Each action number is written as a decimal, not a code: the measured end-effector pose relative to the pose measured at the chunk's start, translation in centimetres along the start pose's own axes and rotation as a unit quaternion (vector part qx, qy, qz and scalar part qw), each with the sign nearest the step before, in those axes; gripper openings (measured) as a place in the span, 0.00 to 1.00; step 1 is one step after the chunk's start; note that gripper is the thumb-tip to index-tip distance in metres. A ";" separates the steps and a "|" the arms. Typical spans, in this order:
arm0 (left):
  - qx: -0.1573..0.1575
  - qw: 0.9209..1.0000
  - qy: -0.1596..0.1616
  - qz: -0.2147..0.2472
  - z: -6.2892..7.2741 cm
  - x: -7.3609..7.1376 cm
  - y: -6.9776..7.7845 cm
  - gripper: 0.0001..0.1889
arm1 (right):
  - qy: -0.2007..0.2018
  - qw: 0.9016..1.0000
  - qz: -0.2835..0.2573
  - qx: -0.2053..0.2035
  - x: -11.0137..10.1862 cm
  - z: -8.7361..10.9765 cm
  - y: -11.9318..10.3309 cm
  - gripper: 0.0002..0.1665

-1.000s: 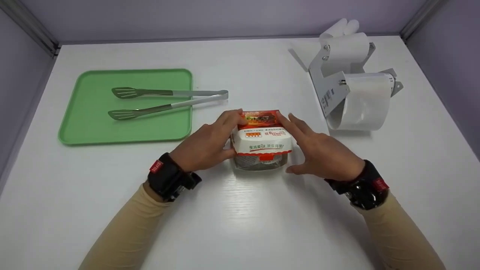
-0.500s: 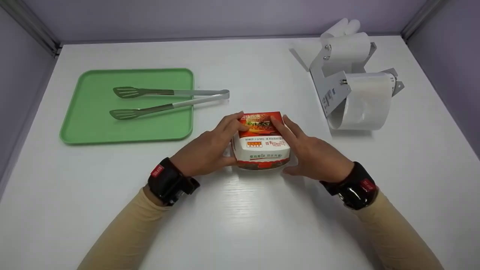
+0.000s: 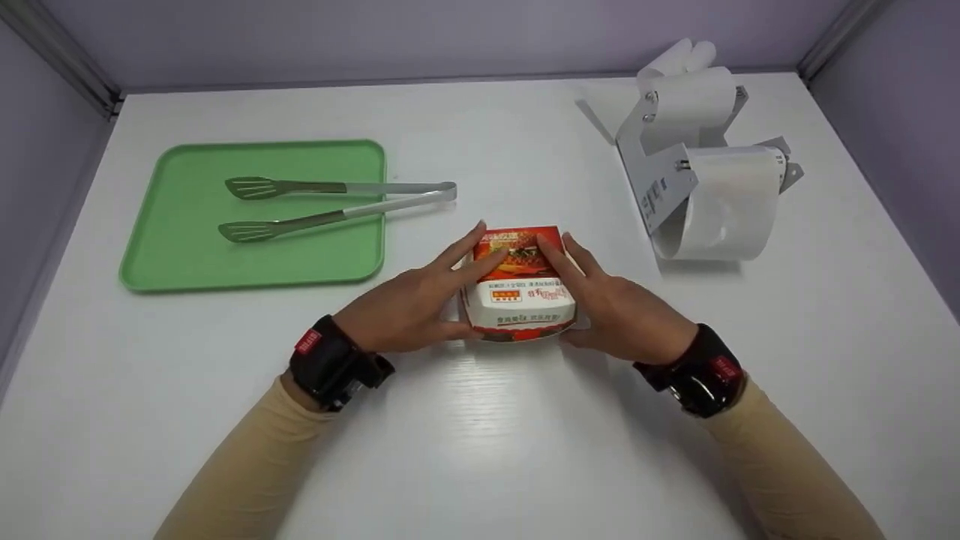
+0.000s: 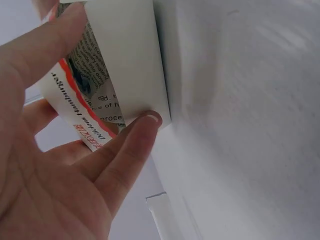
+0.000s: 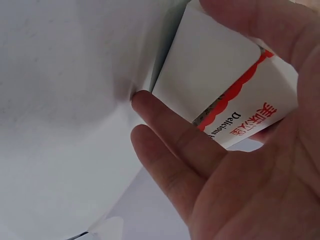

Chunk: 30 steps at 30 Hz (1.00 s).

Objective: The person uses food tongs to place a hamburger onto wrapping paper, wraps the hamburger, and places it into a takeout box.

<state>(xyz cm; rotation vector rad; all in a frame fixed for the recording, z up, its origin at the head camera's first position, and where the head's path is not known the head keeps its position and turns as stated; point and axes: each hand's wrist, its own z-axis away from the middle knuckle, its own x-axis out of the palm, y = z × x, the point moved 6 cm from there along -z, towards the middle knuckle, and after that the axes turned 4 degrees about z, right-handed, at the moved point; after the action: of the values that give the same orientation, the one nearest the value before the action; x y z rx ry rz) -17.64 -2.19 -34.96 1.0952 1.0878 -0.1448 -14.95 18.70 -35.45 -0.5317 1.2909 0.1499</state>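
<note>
A hamburger box (image 3: 517, 291), red and white with a burger picture on its lid, stands on the white table between both hands. My left hand (image 3: 409, 307) holds its left side, thumb near the front corner and index finger laid across the lid. On the opposite side my right hand (image 3: 626, 311) grips the box, fingers on the lid and thumb at the front corner. In the left wrist view, printed grey paper (image 4: 92, 60) shows in the gap between lid and base. The right wrist view shows a narrower gap under the red scalloped lid edge (image 5: 235, 90).
At the left lies a green tray (image 3: 187, 262). Metal tongs (image 3: 330, 202) rest across it, their handle end reaching past its right rim. A grey metal dispenser (image 3: 660, 187) with white rolls stands at the back right. Pale walls (image 3: 450, 37) bound the table.
The lid has come down over the base, so less of the front gap shows in the head view. Both hands have shifted slightly, the left index finger further onto the lid.
</note>
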 end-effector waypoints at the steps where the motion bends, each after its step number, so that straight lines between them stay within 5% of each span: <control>1: 0.002 1.000 -0.004 0.000 0.0 0.0 0.0 0.52 | -0.002 1.000 0.000 0.000 0.0 0.0 0.0 0.73; 20: -0.001 1.000 -0.005 -0.021 -0.2 0.3 -0.5 0.45 | 0.020 0.998 -0.047 -0.022 0.0 -0.4 0.1 0.72; 30: -0.042 0.998 -0.012 0.042 -0.4 0.9 -1.0 0.59 | 0.002 0.998 -0.068 -0.001 0.0 -0.5 0.5 0.73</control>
<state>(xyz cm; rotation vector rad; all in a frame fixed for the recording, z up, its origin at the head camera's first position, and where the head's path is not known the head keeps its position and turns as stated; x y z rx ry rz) -18.01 -2.06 -36.32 1.0597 1.0162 -0.0438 -15.59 18.92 -35.65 -0.6205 1.2540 0.0365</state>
